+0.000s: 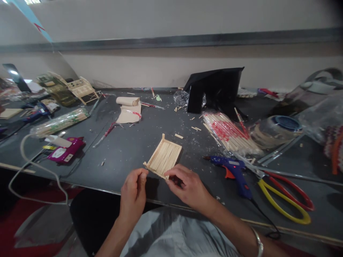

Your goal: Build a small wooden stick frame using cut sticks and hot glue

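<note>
A small tray-like piece of pale wooden sticks [164, 155] sits near the table's front edge, with raised strips along some sides and a short post at its far left corner. My right hand [187, 184] pinches its near right corner between thumb and fingertips. Beside the near left corner is my left hand [134, 189], its fingers curled and thumb pressed to them; whatever it may hold is hidden. A blue glue gun [233, 169] lies to the right of my right hand, its nozzle pointing left.
Scissors with red and yellow handles [284, 203] lie at the right, near a bag of sticks [227, 132], a jar [278, 130] and a black stand [214, 85]. Leftward are a purple power adapter [65, 150] with a white cable, packaged sticks [63, 121] and a paper roll [128, 109].
</note>
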A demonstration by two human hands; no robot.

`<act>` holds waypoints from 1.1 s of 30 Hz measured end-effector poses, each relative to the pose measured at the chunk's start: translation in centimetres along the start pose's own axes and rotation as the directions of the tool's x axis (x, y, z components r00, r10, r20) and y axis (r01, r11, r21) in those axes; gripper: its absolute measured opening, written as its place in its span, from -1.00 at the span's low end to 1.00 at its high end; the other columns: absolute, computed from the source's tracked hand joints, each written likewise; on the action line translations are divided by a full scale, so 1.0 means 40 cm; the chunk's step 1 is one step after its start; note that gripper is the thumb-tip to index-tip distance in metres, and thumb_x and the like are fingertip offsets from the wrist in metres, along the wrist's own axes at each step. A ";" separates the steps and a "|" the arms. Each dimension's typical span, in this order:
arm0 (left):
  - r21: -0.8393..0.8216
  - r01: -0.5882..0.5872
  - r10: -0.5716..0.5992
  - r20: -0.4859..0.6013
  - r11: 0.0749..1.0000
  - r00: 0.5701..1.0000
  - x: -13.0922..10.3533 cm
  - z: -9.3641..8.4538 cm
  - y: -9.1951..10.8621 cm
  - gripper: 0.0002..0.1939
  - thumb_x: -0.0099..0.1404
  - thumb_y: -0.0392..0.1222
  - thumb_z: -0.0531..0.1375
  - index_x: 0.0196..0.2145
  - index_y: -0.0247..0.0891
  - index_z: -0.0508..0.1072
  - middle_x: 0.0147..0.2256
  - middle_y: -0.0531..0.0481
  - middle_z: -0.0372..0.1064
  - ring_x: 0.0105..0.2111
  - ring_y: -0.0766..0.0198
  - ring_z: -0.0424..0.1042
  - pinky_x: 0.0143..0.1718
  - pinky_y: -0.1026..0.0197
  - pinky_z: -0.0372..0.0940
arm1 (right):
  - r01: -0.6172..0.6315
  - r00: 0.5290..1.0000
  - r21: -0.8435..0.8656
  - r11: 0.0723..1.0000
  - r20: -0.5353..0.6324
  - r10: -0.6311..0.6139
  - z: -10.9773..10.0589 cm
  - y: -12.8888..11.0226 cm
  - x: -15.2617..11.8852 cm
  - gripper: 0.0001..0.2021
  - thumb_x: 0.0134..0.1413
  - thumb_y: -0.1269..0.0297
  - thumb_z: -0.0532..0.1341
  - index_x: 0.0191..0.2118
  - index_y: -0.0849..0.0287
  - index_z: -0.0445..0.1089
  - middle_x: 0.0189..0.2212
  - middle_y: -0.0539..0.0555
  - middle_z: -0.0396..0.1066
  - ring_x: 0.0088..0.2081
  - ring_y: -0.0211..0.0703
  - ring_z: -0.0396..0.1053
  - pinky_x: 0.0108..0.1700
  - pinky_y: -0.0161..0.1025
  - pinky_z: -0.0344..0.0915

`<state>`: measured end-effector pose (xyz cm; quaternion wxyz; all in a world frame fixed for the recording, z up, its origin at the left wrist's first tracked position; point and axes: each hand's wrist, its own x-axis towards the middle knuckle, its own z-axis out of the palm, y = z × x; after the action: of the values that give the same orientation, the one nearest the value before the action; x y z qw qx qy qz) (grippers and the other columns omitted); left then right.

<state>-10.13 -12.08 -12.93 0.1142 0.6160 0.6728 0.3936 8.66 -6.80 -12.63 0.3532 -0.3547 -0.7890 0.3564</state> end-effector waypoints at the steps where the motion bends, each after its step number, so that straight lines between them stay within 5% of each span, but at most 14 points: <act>1: 0.030 0.015 -0.015 -0.024 0.999 1.000 0.004 -0.004 -0.009 -0.82 0.39 -0.19 0.01 -0.25 -0.24 0.38 -0.36 0.01 0.44 -0.38 0.25 0.42 -0.32 0.26 0.30 | 0.001 1.000 0.000 1.000 0.000 -0.001 0.000 0.000 0.000 -0.87 0.10 0.48 0.16 -0.26 0.16 0.41 -0.40 0.01 0.36 -0.43 -0.29 0.32 -0.38 -0.36 0.23; 6: 0.139 0.071 -0.057 -0.101 0.988 0.993 0.029 -0.019 -0.053 -0.77 0.38 -0.11 -0.01 -0.24 -0.25 0.37 -0.34 -0.05 0.46 -0.33 0.17 0.45 -0.30 0.19 0.30 | -0.005 1.000 -0.009 1.000 -0.002 0.005 0.003 0.003 0.001 -0.87 0.10 0.48 0.17 -0.26 0.17 0.42 -0.40 0.02 0.37 -0.42 -0.28 0.32 -0.38 -0.35 0.22; 16: 0.184 0.090 -0.092 0.004 0.979 0.996 0.062 -0.025 -0.054 -0.75 0.38 -0.11 -0.03 -0.36 -0.22 0.36 -0.48 0.03 0.38 -0.47 0.21 0.39 -0.43 0.20 0.23 | -0.004 1.000 -0.010 1.000 -0.003 0.004 0.001 0.001 -0.001 -0.89 0.11 0.46 0.16 -0.28 0.17 0.41 -0.41 0.01 0.36 -0.43 -0.29 0.31 -0.39 -0.36 0.22; 19: 0.025 0.003 -0.004 0.027 1.000 1.000 0.069 -0.032 -0.049 -0.84 0.32 -0.17 0.07 -0.20 -0.22 0.39 -0.29 -0.02 0.42 -0.30 0.21 0.43 -0.25 0.19 0.31 | -0.007 1.000 -0.010 1.000 -0.004 0.006 0.002 0.002 -0.002 -0.89 0.11 0.47 0.16 -0.27 0.16 0.41 -0.40 0.01 0.36 -0.42 -0.29 0.31 -0.39 -0.36 0.22; 24: -0.154 -0.013 0.042 0.189 0.988 0.981 0.079 -0.039 -0.037 -0.43 0.26 -0.27 0.11 0.21 -0.13 0.13 0.05 -0.08 0.35 0.04 0.17 0.34 0.09 0.07 0.22 | -0.013 1.000 0.003 1.000 0.007 0.013 0.004 0.005 0.000 -0.88 0.10 0.48 0.17 -0.26 0.15 0.40 -0.39 0.02 0.37 -0.42 -0.29 0.32 -0.38 -0.36 0.23; 33: -0.179 0.067 -0.005 0.325 0.982 0.946 0.096 -0.033 -0.030 -0.39 0.29 -0.22 0.09 0.26 -0.17 0.02 -0.01 -0.08 0.44 0.02 0.19 0.40 0.11 0.06 0.23 | 0.006 1.000 -0.002 1.000 0.002 -0.006 0.001 0.004 0.001 -0.87 0.09 0.48 0.16 -0.27 0.16 0.40 -0.41 0.01 0.36 -0.43 -0.28 0.31 -0.38 -0.35 0.23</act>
<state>-12.66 -9.00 -11.59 0.2876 0.6460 0.6161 0.3470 8.65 -6.71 -12.76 0.3531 -0.3525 -0.7907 0.3548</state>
